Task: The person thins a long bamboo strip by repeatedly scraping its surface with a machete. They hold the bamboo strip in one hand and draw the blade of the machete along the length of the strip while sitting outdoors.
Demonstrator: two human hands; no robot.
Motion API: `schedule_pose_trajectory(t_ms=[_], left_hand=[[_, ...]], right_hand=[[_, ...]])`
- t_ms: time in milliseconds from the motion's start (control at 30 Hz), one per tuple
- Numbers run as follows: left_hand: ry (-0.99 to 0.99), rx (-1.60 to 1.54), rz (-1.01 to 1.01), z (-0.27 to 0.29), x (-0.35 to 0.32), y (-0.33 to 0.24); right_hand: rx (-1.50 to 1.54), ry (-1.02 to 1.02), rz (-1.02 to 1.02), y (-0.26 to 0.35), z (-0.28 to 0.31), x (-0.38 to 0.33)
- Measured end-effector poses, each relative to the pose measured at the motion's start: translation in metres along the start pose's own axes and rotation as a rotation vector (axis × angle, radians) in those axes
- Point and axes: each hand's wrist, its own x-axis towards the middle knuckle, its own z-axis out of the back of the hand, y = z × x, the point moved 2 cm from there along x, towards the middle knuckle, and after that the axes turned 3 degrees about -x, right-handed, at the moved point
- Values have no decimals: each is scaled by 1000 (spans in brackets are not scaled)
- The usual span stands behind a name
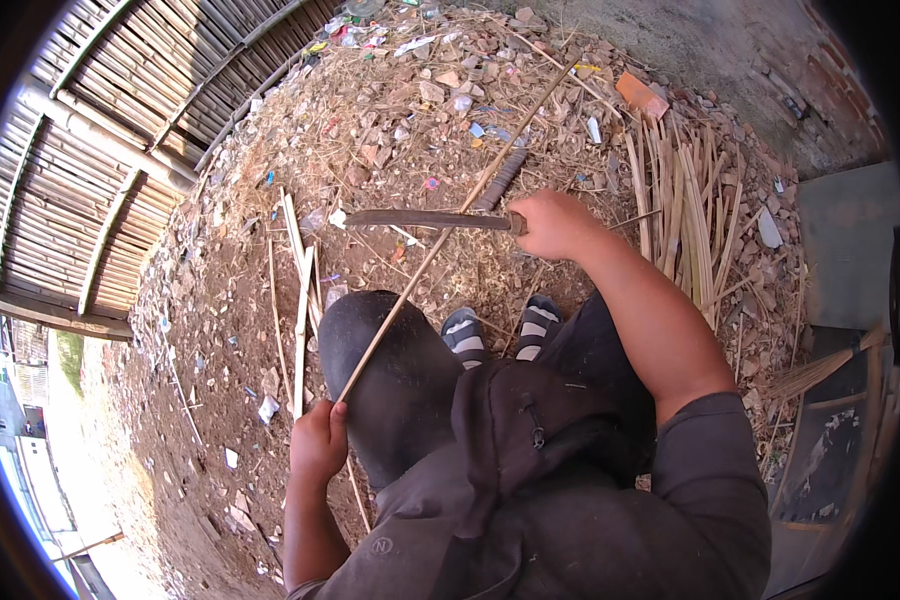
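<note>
Bare earth ground (220, 330) strewn with straw, stone chips and scraps of litter spreads out below, with a bamboo slat fence (100, 160) along the left. The left hand (317, 440) is closed around the near end of a long thin bamboo strip (440, 240), which slants up and away over the dark-trousered knee (390, 370). The right hand (553, 225) is fisted on the handle of a long dark knife (425, 219), whose flat blade lies across the strip. A pile of pale split bamboo strips (685, 210) lies just beside the right forearm.
</note>
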Motion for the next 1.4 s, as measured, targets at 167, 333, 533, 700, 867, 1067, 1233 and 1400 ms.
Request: schedule_pose_trajectory(t_ms=[167,333,533,700,867,1067,1233,1400], left_hand=[[-18,-128,10,6,-7,-2],[12,-61,8,0,-2,-5],[38,-68,9,7,6,-5],[9,-29,-49,-1,1,0],[27,-65,-34,3,3,7],[38,-125,-16,3,-4,13],[14,27,-15,3,-2,11],[60,-40,7,10,0,15]], right_hand=[[11,-27,167,37,0,-13],[347,-72,15,-6,-3,6],[84,-109,79,6,-14,-3],[24,-118,212,25,1,-17],[20,-125,-50,-11,1,5],[-156,-88,267,41,-5,-4],[105,0,-54,-15,-11,13],[82,-97,34,13,-2,-9]])
